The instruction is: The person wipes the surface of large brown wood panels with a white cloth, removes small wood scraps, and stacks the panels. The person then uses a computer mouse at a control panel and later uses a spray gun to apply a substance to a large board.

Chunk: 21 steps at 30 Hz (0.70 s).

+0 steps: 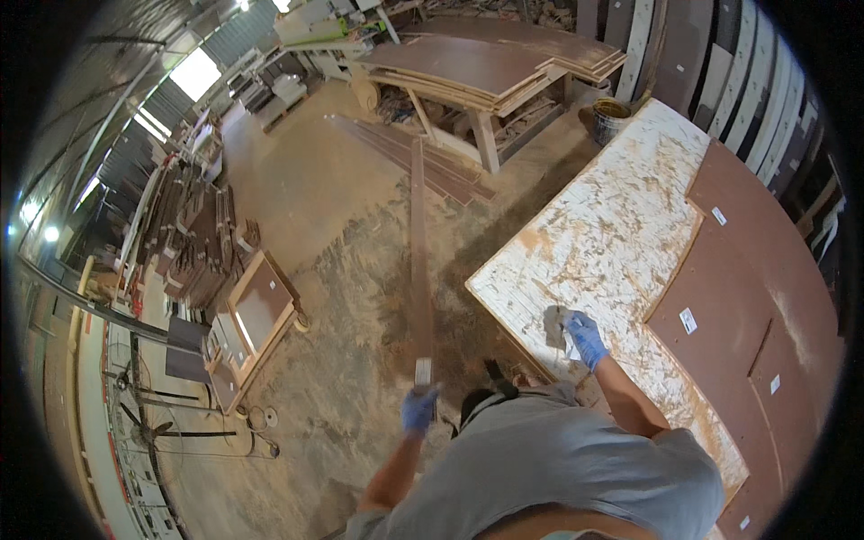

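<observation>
From the head camera, the left hand (419, 409), in a blue glove, clenches the near end of a long brown strip (419, 261), which stretches away over the dusty floor left of the white worktable (621, 234). The right hand (585, 337), also gloved, rests on that worktable's near-left corner; whether it grasps anything I cannot tell. Brown panels (756, 297) lie on the worktable's right side.

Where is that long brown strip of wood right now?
In the head view, the long brown strip runs up the centre, its near end in the left hand, just left of the white worktable.
</observation>
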Motion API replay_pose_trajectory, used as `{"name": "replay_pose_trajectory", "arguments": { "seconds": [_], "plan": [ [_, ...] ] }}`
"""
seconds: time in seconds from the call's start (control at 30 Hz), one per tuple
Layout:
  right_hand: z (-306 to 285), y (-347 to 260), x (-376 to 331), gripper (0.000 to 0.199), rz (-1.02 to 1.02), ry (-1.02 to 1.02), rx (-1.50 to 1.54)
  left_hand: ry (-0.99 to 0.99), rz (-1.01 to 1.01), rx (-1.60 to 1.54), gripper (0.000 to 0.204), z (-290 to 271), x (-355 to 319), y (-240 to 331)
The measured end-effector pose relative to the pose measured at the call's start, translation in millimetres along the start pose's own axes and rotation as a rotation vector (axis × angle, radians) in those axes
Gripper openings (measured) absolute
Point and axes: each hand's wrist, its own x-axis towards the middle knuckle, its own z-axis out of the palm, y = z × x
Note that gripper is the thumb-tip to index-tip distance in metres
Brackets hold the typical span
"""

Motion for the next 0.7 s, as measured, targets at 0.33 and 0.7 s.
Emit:
{"name": "replay_pose_trajectory", "arguments": {
  "seconds": [0.33, 0.7],
  "plan": [
    [64.0, 28.6, 72.9, 0.024, -0.154, 0.368, -0.104, -0.066, -0.173, 0.102, 0.076, 80.0, 339.8, 181.0],
    [196.2, -23.6, 131.9, 0.024, 0.377, 0.933, -0.283, -0.409, 0.132, 0.056, 0.060, 172.5, 711.4, 280.1]
  ]
}}
